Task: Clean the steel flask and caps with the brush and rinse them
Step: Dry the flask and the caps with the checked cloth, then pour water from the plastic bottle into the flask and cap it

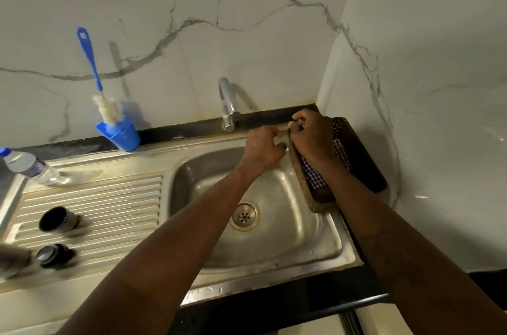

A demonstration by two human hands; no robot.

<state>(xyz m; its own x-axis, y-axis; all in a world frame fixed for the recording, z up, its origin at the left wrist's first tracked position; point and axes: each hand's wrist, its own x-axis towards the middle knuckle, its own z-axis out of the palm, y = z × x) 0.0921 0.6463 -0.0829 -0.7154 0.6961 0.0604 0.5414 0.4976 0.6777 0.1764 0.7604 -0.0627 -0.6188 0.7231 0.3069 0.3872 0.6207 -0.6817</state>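
Steel lay idle on the drainer at my left: one flask [12,259], two caps, a steel cap [58,221] and a dark cap [55,253], and one brush [90,60] upright by the wall. My left hand [263,148] and right hand [310,140] met, fingers curled, at the back rim of the sink [274,238] beside the tap [227,104]; I could not tell whether they pinched anything. I judged scrubbing not begun, so the next move called for reaching left for the brush.

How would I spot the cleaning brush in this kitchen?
Find the steel sink's ribbed draining board and follow its back edge to the marble wall, where a blue cup stands. The bottle brush stands in it: long blue handle, fluffy white head, the tallest thing there.
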